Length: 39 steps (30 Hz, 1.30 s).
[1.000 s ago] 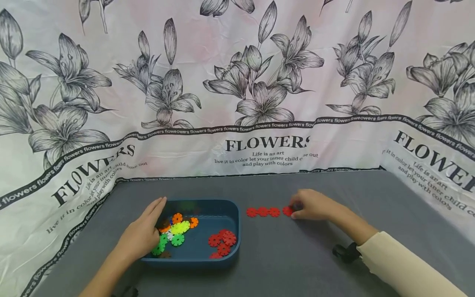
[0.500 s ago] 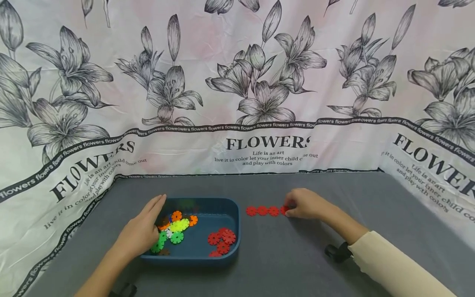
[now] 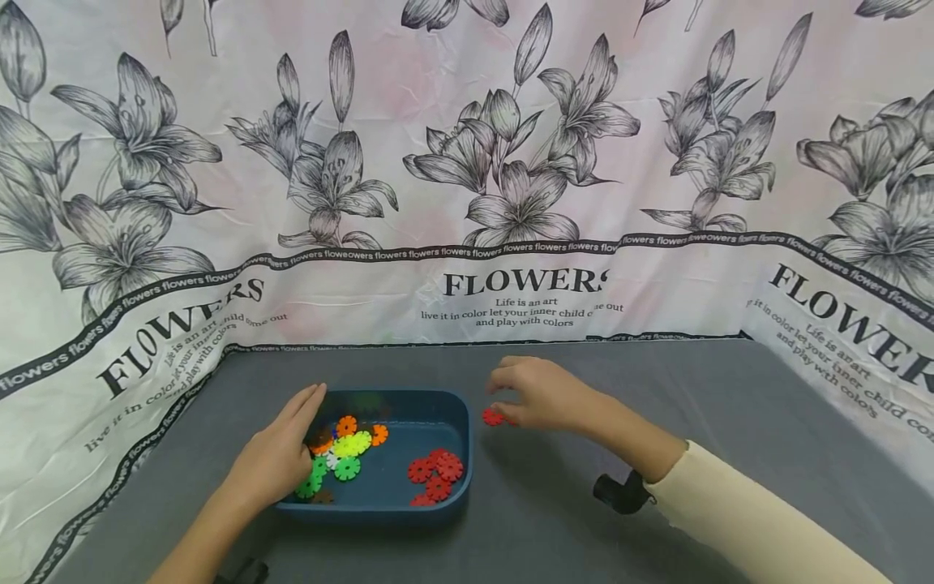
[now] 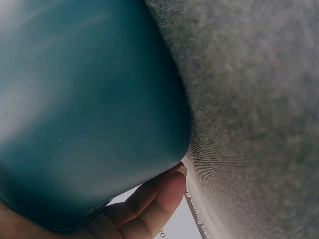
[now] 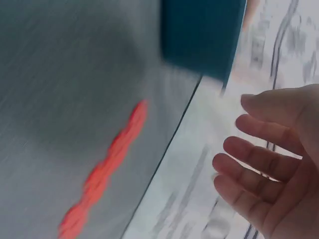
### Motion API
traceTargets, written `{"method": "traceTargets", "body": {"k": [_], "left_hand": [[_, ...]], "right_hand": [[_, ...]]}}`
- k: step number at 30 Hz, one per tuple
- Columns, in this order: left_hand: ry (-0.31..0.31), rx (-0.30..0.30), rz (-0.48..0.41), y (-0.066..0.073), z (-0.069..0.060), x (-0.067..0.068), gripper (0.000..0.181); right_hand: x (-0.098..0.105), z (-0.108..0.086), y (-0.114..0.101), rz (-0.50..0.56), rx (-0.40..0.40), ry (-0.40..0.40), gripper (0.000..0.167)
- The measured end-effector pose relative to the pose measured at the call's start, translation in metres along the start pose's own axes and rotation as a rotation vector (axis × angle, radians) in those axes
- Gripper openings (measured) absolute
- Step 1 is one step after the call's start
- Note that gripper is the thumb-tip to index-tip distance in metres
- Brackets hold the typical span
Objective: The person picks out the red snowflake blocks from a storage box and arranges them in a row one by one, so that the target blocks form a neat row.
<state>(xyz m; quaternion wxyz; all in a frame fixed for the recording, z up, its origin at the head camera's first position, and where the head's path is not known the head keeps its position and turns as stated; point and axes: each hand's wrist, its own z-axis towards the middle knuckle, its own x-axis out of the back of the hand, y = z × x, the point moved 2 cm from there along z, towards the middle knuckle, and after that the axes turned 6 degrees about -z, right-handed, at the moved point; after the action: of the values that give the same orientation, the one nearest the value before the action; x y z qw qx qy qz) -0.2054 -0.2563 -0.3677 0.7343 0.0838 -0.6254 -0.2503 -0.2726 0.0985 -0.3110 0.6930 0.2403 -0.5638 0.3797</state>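
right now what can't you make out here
Head view: most of the red row, behind the right hand.
Head view: the tray, its left rim mostly behind the left hand.
Right wrist view: the row's joins, blurred; its lower end, cut by the bottom edge.
Left wrist view: tray's contents, hidden by its wall.

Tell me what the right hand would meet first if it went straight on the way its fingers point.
Likely the blue tray, at its right rim toward the far corner. The right hand's height is unclear, so it might pass above instead.
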Motion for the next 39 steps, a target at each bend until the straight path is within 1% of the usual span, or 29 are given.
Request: {"method": "traceTargets", "body": {"k": [2, 4, 6, 9, 11, 13, 15, 18, 20, 22, 27, 29, 32, 35, 38, 39], "left_hand": [[-0.001, 0.003, 0.0, 0.0, 0.0, 0.0, 0.082], [-0.001, 0.004, -0.002, -0.001, 0.0, 0.0, 0.082], [-0.001, 0.003, -0.006, -0.001, 0.0, 0.0, 0.082], [-0.002, 0.0, -0.008, 0.0, 0.0, 0.001, 0.082], [-0.004, 0.001, -0.011, 0.0, 0.0, 0.0, 0.082], [-0.006, 0.003, -0.012, 0.0, -0.001, 0.0, 0.082], [-0.007, 0.006, -0.012, 0.0, -0.001, -0.001, 0.082], [-0.007, 0.003, -0.014, 0.0, 0.0, -0.001, 0.082], [-0.004, 0.002, -0.013, 0.001, 0.0, -0.001, 0.083], [-0.001, 0.0, -0.012, 0.001, 0.0, 0.0, 0.082], [0.0, -0.003, -0.005, 0.001, -0.001, 0.002, 0.082], [-0.001, -0.003, -0.004, 0.001, -0.001, 0.002, 0.082], [-0.004, -0.002, -0.007, 0.001, -0.001, 0.002, 0.083], [-0.006, 0.0, -0.006, 0.002, -0.001, 0.001, 0.083], [-0.004, 0.004, -0.005, 0.002, -0.001, 0.001, 0.083], [-0.002, 0.005, -0.004, 0.002, -0.001, 0.001, 0.083]], "right_hand": [[-0.001, 0.01, -0.019, -0.016, 0.087, 0.015, 0.016], [-0.004, 0.021, -0.036, -0.035, 0.15, -0.025, 0.019], [-0.01, 0.032, -0.05, -0.043, 0.177, -0.118, 0.029], [-0.025, 0.045, -0.065, -0.033, 0.184, -0.322, 0.051], [-0.037, 0.051, -0.072, -0.047, 0.177, -0.436, 0.065], [-0.047, 0.056, -0.077, -0.086, 0.164, -0.514, 0.072], [-0.054, 0.059, -0.083, -0.154, 0.142, -0.561, 0.072], [-0.06, 0.063, -0.089, -0.23, 0.105, -0.596, 0.066], [-0.062, 0.065, -0.093, -0.231, 0.109, -0.616, 0.06], [-0.063, 0.065, -0.095, -0.201, 0.146, -0.62, 0.056], [-0.065, 0.065, -0.096, -0.081, 0.273, -0.607, 0.041], [-0.065, 0.065, -0.096, -0.038, 0.31, -0.6, 0.033], [-0.066, 0.065, -0.095, -0.004, 0.354, -0.604, 0.024], [-0.066, 0.066, -0.095, -0.015, 0.347, -0.625, 0.027], [-0.066, 0.068, -0.095, -0.031, 0.295, -0.658, 0.037], [-0.066, 0.068, -0.095, -0.036, 0.273, -0.668, 0.038]]}}
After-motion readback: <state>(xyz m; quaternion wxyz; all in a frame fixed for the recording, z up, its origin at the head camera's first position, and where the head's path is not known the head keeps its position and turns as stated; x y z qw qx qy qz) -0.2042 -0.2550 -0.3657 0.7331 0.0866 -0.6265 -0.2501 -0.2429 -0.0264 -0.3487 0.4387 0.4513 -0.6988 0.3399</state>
